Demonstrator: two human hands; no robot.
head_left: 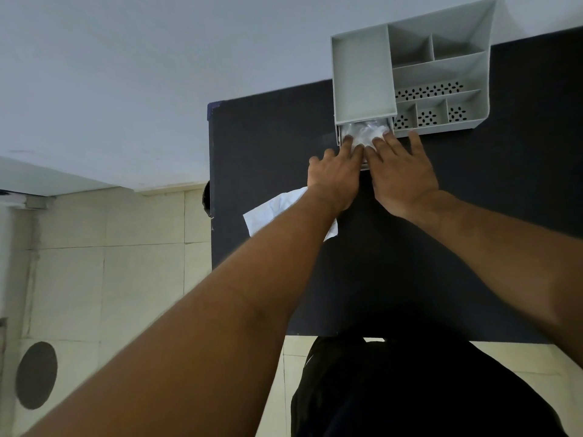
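Note:
A grey plastic organiser (362, 74) with several compartments stands at the far edge of a dark table (268, 146), against the wall. Its small drawer (366, 130) is pulled out at the front left and holds crumpled clear or white wrapped stuff. My left hand (334, 175) and my right hand (403, 171) lie side by side with fingers straight, fingertips reaching into the drawer and pressing on its contents. The drawer's front is hidden under my fingers.
A white sheet of paper (277, 209) lies on the table under my left forearm. The table's left edge (211, 184) drops to a tiled floor with a dark round patch (36, 375). My dark clothing (410, 389) shows below the table's near edge.

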